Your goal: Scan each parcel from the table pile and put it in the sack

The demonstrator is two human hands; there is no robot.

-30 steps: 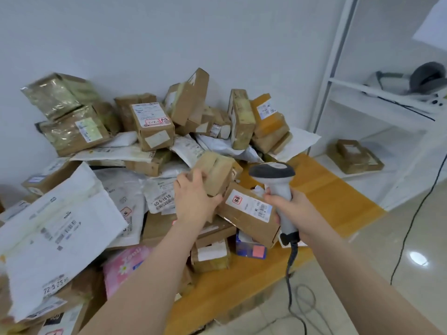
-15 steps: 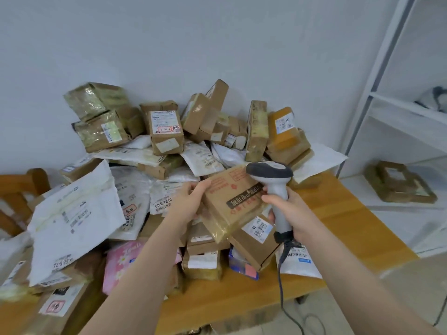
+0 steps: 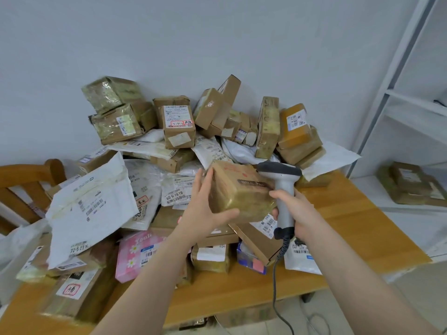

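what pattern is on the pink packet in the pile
The pink packet has white daisies printed on it; clearest in the head view.

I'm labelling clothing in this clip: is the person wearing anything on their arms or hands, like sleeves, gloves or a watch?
Nothing shows. The left hand and right hand are bare, with no gloves, rings or watch, and both forearms are uncovered down to the frame's edge, no sleeve in view.
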